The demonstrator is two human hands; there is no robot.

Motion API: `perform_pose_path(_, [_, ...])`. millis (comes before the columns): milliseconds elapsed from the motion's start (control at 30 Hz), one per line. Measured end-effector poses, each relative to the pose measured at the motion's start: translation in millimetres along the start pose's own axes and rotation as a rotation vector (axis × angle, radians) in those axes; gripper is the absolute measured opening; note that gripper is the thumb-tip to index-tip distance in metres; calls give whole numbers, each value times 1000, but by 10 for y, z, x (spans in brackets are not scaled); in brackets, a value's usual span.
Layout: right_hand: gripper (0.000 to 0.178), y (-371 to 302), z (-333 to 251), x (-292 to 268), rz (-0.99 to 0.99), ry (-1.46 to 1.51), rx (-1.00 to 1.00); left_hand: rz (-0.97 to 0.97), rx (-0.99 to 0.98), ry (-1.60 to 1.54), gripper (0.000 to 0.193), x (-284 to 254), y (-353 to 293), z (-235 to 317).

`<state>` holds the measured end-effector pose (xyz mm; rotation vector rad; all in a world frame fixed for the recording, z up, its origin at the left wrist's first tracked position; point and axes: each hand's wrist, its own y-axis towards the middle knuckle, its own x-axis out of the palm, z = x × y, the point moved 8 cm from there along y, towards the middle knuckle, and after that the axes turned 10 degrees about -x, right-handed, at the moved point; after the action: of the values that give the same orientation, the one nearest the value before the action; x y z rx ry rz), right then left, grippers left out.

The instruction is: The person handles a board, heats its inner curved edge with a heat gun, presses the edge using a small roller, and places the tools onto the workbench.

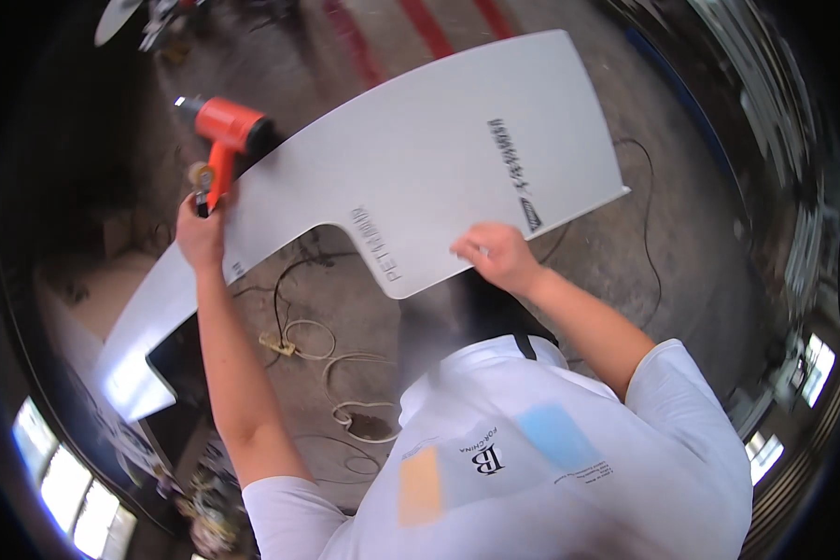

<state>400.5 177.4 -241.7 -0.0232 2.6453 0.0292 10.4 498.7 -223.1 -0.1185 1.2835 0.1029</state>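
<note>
An orange heat gun point(229, 126) with a dark nozzle is gripped by its handle in my left hand point(201, 233), its nozzle pointing to the far left. Below it lies a large, curved white panel point(429, 140) with dark printed lettering and a cut-out on its near edge. Over the panel's near edge, right of the cut-out, is my right hand point(502, 257), its fingers curled and thumb drawn in. Whether anything is between those fingers cannot be made out. The heat gun looks slightly smeared by motion.
A pale cable point(331, 359) with a yellowish socket strip point(278, 345) lies coiled on the concrete floor. A thin black cord point(651, 224) runs along the floor at the right. Long metallic profiles point(793, 187) stand at the right rim. Red stripes point(427, 28) mark the far floor.
</note>
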Motion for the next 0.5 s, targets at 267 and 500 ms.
perform_pose_path(267, [43,-1489,924,-87,188,409,818,-263,-103,260,49,398,340,288])
perform_pose_path(500, [51,-1394,1385,-96,382,707,951,-216,-92,285,42,201,258,413])
